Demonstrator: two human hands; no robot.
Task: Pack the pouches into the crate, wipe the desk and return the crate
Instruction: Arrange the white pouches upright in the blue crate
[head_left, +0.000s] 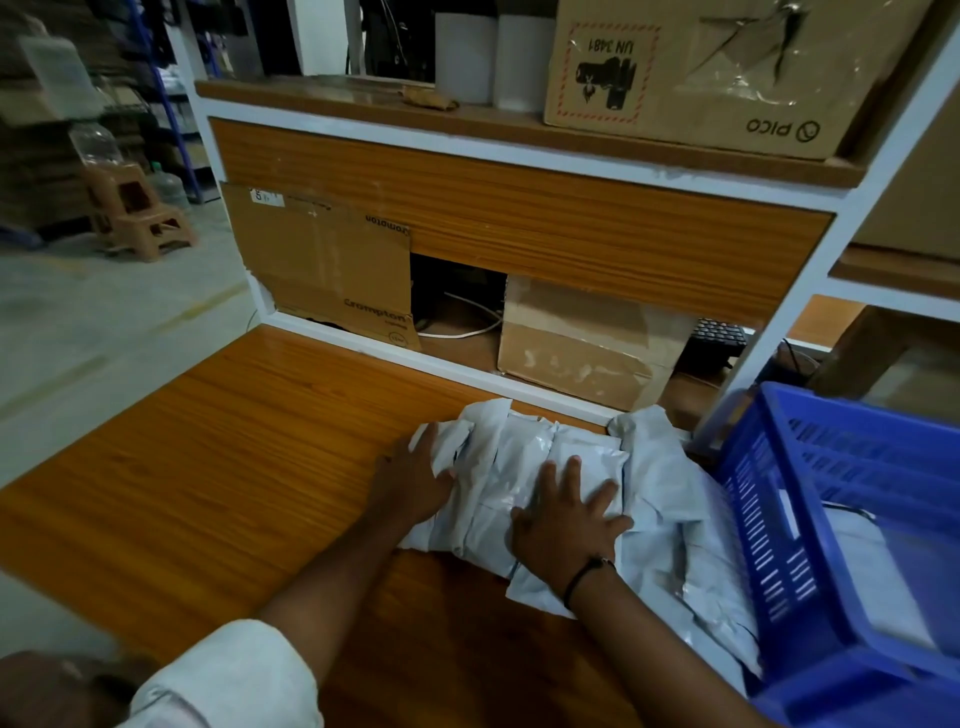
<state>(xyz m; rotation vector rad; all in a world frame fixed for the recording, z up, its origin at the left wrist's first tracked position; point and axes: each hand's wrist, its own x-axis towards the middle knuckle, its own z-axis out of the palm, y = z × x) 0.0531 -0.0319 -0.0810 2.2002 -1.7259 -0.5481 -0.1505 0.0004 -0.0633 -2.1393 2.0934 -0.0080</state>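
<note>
A heap of pale grey plastic pouches (660, 483) lies on the wooden desk (218, 467), against the blue slatted crate (779, 519) at the right. My left hand (410, 483) presses against the left side of the heap, fingers curled round the edge of a pouch. My right hand (566, 525) lies flat on top of the pouches with fingers spread; a dark band sits on its wrist. Inside the crate more pale pouches (872, 561) show through the open top.
A white rail runs along the desk's back edge, with cardboard boxes (587, 348) and a flat Crompton carton (322, 270) behind it. A shelf above holds a PICO box (701, 78). A white upright post (810, 291) stands beside the crate. Floor and a plastic stool (140, 213) lie left.
</note>
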